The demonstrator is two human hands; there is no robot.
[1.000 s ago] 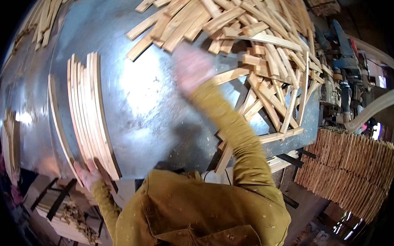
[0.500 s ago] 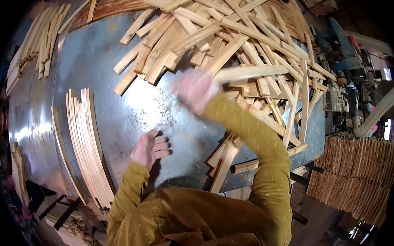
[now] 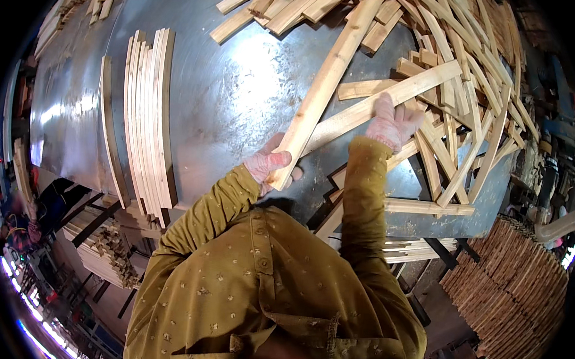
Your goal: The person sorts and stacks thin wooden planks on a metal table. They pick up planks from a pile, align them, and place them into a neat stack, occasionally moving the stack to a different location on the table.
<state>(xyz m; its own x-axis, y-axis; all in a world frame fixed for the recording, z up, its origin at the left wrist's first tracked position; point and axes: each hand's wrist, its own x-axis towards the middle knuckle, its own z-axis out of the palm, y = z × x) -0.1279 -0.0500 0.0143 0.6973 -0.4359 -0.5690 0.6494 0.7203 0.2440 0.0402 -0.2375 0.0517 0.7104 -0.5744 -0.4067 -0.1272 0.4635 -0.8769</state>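
Pale wooden slats aligned at the left of the metal tabletop look done; the tangled heap at its right apparently remains. Over its middle, the left hand grips 1 slat, the right hand clasps a crossing slat.
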